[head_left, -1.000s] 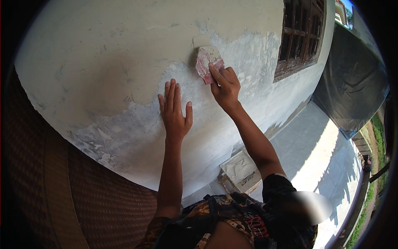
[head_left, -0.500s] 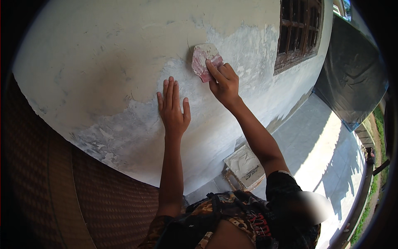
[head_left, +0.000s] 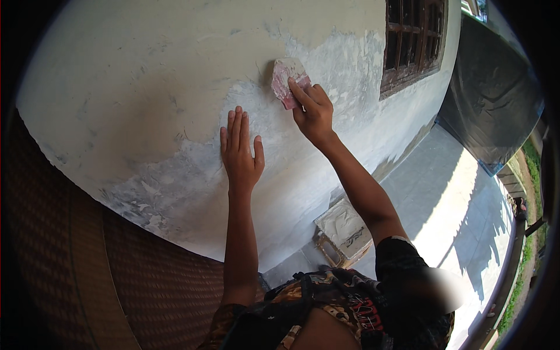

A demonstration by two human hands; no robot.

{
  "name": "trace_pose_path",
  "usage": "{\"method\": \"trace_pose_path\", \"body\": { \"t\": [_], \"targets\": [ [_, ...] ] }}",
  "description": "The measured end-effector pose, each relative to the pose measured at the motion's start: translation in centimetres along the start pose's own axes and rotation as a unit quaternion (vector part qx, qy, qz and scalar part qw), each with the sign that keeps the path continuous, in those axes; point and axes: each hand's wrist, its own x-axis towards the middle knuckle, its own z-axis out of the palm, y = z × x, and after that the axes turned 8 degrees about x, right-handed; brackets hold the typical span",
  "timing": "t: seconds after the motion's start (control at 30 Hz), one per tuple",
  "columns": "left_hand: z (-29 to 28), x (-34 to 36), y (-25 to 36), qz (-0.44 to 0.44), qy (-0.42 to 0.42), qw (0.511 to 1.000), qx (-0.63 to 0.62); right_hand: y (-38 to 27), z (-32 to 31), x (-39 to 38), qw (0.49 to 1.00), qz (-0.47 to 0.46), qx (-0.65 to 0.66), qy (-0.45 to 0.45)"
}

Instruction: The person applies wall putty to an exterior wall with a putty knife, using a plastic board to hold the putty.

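Note:
My right hand (head_left: 315, 114) grips a pinkish putty scraper (head_left: 284, 87) smeared with pale filler, its wide edge held at the wall (head_left: 192, 76). The thumb lies across the scraper's face. To its left and a little lower, my left hand (head_left: 239, 153) rests flat on the wall with fingers stretched out and holds nothing. Cream-coloured filler covers the upper and left part of the wall, while around and below my hands the surface is patchy grey and white.
Below the wall, a board or tray with white putty (head_left: 344, 227) lies on a wooden stand. A brown barred window (head_left: 411, 46) is at upper right, beside a dark plastic sheet (head_left: 493, 93). A woven brown panel (head_left: 169, 286) borders the wall at lower left. Grey tiles (head_left: 420, 175) floor the right side.
The scraper and my right hand have shifted very slightly up. My left hand stays flat in the same place. The whole view has moved a little, with the window now slightly further left.

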Motion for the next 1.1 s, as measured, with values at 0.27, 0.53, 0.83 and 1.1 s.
{"method": "trace_pose_path", "body": {
  "t": [0.27, 0.53, 0.83, 1.1],
  "targets": [
    [-0.4, -0.1, -0.1, -0.009, -0.018, 1.0, 0.001, 0.7, 1.8, -0.1, 0.998, 0.04, -0.039, -0.017],
    [-0.5, -0.1, -0.2, -0.001, -0.015, 1.0, 0.005, -2.1, 0.9, 1.2, 0.995, 0.075, 0.056, 0.047],
    [-0.3, 0.0, -0.3, -0.001, -0.016, 1.0, 0.008, -2.7, 3.0, -0.3, 0.999, 0.003, 0.039, -0.007],
    [-0.4, -0.4, -0.5, 0.003, -0.015, 1.0, 0.011, -5.2, -0.9, 3.7, 0.943, 0.231, 0.237, 0.025]
  ]
}}
